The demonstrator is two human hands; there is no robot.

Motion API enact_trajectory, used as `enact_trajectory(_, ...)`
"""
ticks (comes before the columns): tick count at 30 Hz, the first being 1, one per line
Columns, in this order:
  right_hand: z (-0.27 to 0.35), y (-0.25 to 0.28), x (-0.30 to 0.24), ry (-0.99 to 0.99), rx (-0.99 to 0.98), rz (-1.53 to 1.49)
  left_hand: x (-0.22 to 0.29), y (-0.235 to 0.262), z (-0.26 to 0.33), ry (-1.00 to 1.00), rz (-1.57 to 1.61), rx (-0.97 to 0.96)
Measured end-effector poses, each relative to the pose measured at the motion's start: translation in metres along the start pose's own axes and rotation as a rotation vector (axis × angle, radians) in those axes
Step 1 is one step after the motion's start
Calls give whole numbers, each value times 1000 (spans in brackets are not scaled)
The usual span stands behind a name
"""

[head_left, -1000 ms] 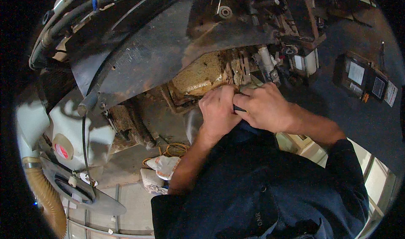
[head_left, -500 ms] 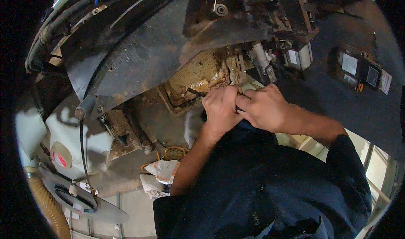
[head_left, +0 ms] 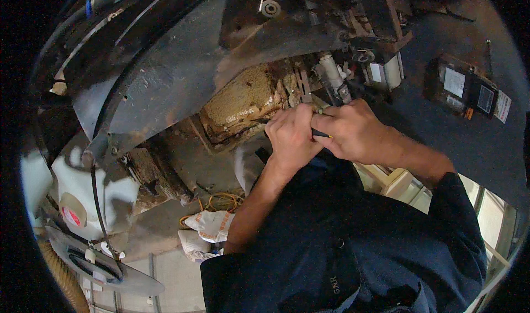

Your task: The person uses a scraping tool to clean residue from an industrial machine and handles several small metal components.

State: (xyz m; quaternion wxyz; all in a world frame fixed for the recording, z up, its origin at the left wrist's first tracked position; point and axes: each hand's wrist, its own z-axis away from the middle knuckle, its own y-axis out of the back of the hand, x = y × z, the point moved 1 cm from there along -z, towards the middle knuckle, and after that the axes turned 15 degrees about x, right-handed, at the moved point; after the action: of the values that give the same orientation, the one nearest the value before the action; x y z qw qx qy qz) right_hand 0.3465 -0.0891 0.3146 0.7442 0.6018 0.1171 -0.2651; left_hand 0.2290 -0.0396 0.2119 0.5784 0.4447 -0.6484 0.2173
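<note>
Close together in the middle, both my hands are closed on a slim black tool [head_left: 321, 134] with a yellow mark on it. My left hand [head_left: 291, 133] wraps its forward part, and a short dark tip shows beyond the fingers. My right hand [head_left: 353, 129] grips the rear end. Just beyond the left fingers is a dirty box-shaped housing [head_left: 237, 106], its surface coated in tan, grainy crust. Whether the tip touches the housing I cannot tell.
A large dark metal panel [head_left: 165, 81] hangs over the housing. At left stands a white plastic tank [head_left: 96, 194] with a red-marked cap. White bags [head_left: 210, 224] and a yellow cord [head_left: 221, 200] lie below. A black control box [head_left: 466, 89] is at right.
The surroundings have shifted left in the view. Less of the tool's tip shows beyond my left hand, and more of its body shows between my hands. Both hands keep their grip.
</note>
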Motion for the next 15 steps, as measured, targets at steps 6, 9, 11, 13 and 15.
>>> enact_trajectory(6,5,10,15,8,-53,50,5,-25,-2,50,22,-16)
enact_trajectory(9,7,14,20,-57,-159,133,3,-33,0,82,27,-60)
enact_trajectory(11,12,12,15,5,-53,160,4,-32,1,36,82,-21)
enact_trajectory(13,20,8,14,27,-39,175,6,-30,7,26,60,-39)
enact_trajectory(15,27,2,13,55,-20,190,12,-22,7,13,34,-54)
